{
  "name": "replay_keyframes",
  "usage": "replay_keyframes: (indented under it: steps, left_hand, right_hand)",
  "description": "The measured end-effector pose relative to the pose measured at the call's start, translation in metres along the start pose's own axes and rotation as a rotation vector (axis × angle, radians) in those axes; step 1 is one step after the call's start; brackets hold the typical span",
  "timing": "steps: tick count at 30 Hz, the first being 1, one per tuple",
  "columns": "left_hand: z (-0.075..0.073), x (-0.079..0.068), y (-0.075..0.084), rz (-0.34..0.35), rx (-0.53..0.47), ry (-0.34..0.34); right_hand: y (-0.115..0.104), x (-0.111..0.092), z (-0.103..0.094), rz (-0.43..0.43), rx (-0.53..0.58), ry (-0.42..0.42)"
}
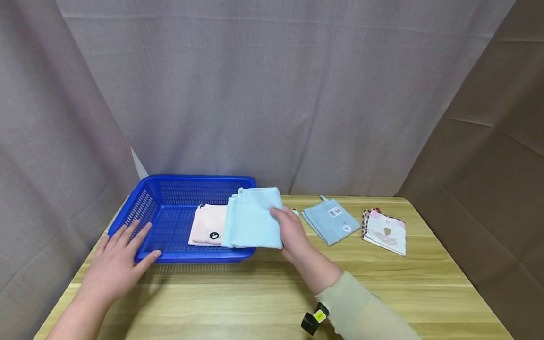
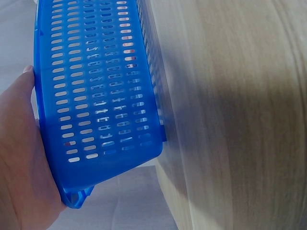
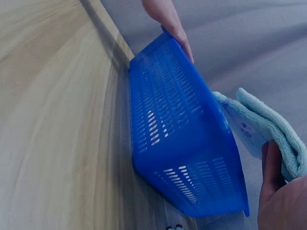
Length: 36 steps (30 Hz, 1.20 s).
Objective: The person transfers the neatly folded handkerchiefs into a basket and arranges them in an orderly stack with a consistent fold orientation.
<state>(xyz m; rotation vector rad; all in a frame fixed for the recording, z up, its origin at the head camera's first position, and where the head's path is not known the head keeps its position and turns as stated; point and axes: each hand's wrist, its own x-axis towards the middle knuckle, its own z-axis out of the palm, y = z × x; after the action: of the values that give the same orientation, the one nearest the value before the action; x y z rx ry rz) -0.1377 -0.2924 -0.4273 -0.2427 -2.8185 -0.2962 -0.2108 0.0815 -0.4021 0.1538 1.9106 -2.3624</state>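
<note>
My right hand (image 1: 293,231) pinches a folded light blue towel (image 1: 257,218) by its right edge, thumb on top. The towel hangs over the right side of a blue plastic basket (image 1: 195,257); in the right wrist view its folded layers (image 3: 261,117) stand above the rim. Inside the basket lies a folded pink towel (image 1: 206,224) with a round black mark, partly hidden by the light blue one. My left hand (image 1: 116,264) rests on the basket's near left corner, fingers spread and fairly straight. In the left wrist view, that hand (image 2: 21,158) lies along the rim.
Right of the basket, a folded grey-blue towel (image 1: 329,221) with a label lies on the wooden table (image 1: 204,302). Farther right is a white patterned cloth (image 1: 384,231) with a brown checked edge. Something pale peeks out behind my right hand. A grey curtain (image 1: 297,94) stands behind the table.
</note>
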Motion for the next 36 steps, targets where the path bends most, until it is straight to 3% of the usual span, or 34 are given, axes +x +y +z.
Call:
replay_keyframes:
  steps: [26,36]
  left_hand:
    - [0.000,0.000,-0.001,0.003,0.002,0.002]
    - [-0.002,0.001,0.001,-0.011,0.017,-0.031]
  right_hand:
    - [-0.006,0.006,0.037,0.031,0.021,-0.075]
    - [-0.005,0.009,0.055,0.059,-0.013,-0.119]
